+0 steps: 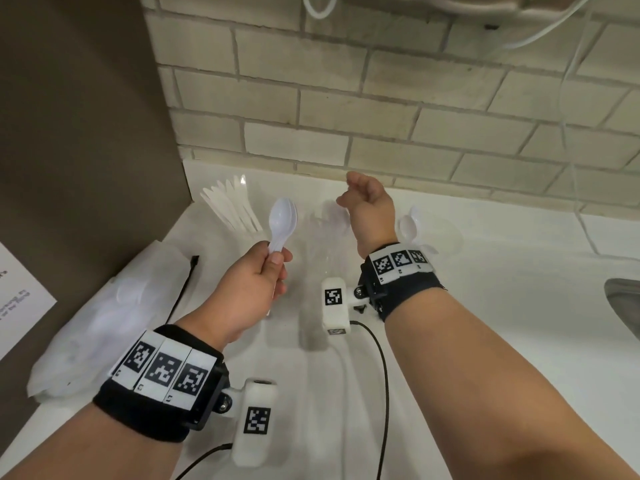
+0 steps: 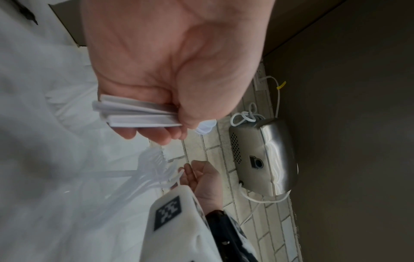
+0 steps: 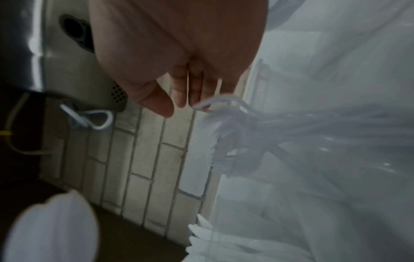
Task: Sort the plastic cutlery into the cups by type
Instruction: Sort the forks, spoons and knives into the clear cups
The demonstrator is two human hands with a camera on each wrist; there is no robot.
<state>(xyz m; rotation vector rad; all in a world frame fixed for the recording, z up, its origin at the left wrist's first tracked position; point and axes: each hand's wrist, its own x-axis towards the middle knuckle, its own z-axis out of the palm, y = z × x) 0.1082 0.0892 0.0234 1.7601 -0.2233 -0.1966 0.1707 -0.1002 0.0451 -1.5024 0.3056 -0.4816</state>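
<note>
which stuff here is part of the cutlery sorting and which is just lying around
Part of the job:
- spoons held by the left hand
- knives standing in a cup
- clear forks below the right hand
- plastic bag

Lying about:
- metal wall dispenser
- paper sign
- sink

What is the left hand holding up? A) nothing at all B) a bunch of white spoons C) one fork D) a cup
B: the left hand grips a stack of white spoons by their handles, bowls pointing up; the left wrist view shows several stacked handles held in its curled fingers.
</note>
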